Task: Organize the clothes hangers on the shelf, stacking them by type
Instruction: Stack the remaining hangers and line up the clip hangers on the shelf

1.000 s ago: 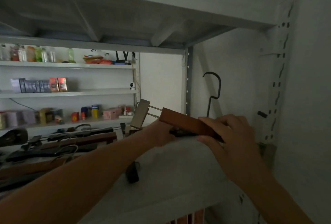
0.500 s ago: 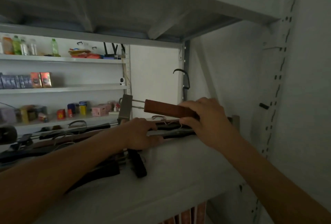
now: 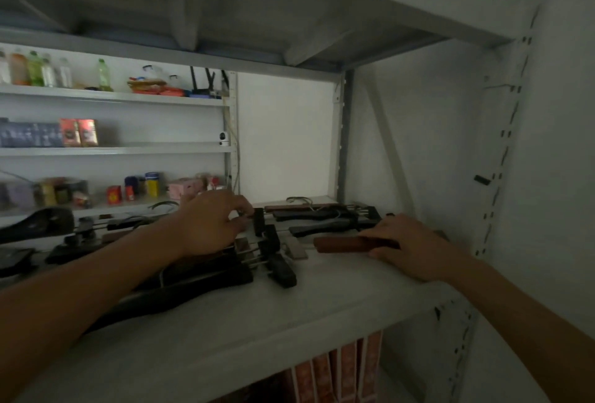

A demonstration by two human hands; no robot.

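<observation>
**Inspector:** Status on the white metal shelf [image 3: 322,299]?

**Operator:** My right hand [image 3: 415,248] grips the reddish-brown wooden clip hanger [image 3: 341,245], low on the board, black hangers [image 3: 318,222] just beyond my fingertips. Left hand [image 3: 212,225] curls over black clips [image 3: 270,241]; grip unclear. I'd lay it flush, aligned.

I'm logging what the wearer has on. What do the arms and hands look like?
Both forearms are bare, with no sleeve in view. The left hand and right hand wear no gloves; no watch, ring or bracelet shows in the dim light.

Small shop storeroom: metal racking [image 3: 346,132], shelves of bottles [image 3: 35,69], boxed goods [image 3: 77,132], tins [image 3: 151,184].
</observation>
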